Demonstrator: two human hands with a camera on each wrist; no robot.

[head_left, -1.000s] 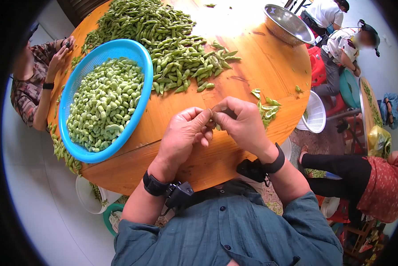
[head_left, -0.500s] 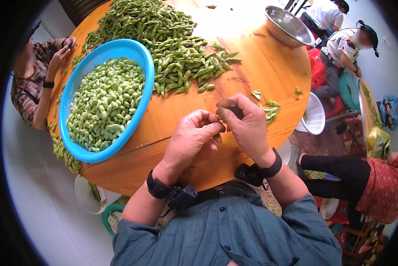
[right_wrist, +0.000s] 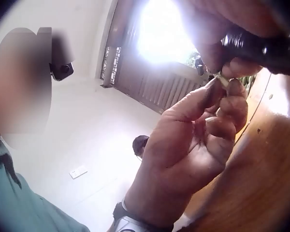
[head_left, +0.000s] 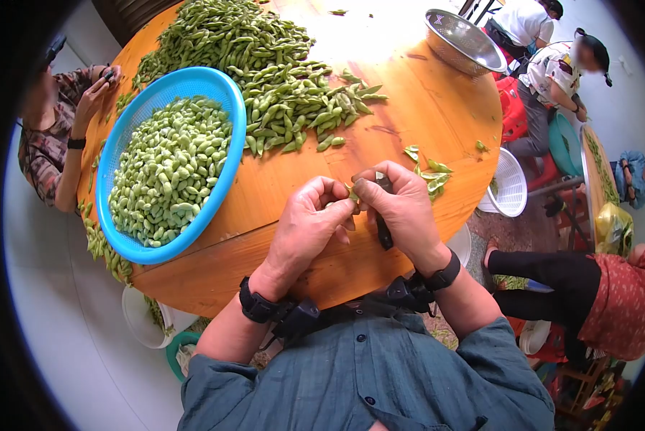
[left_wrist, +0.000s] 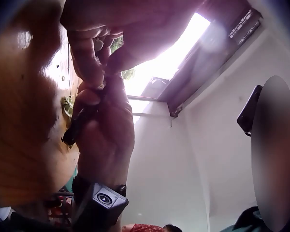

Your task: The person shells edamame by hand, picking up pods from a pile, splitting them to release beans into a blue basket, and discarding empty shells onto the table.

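Over the table's near edge, my left hand (head_left: 311,215) pinches a small green soybean pod (head_left: 352,192) between thumb and forefinger. Opposite it, my right hand (head_left: 401,212) has its thumb and forefinger right at the same pod. A slim tool with a black handle (head_left: 384,233) lies in the grip of that hand, its end poking out below the fingers; its working end is hidden. The glossy black handle (right_wrist: 261,46) also shows in the right wrist view. To the left stands a blue basket (head_left: 242,118) of shelled green soybeans (head_left: 168,165).
A large heap of soybean pods (head_left: 265,79) covers the back of the wooden table (head_left: 423,108). Emptied pod shells (head_left: 436,176) lie right of my hands. A metal colander (head_left: 466,43) stands at the far right edge. A person (head_left: 56,136) sits at the left; others are at the right.
Both hands have shifted slightly right and my fingertips have parted a little. The black handle, hidden a second ago, now shows under my right hand, and the green pod shows at my left fingertips.
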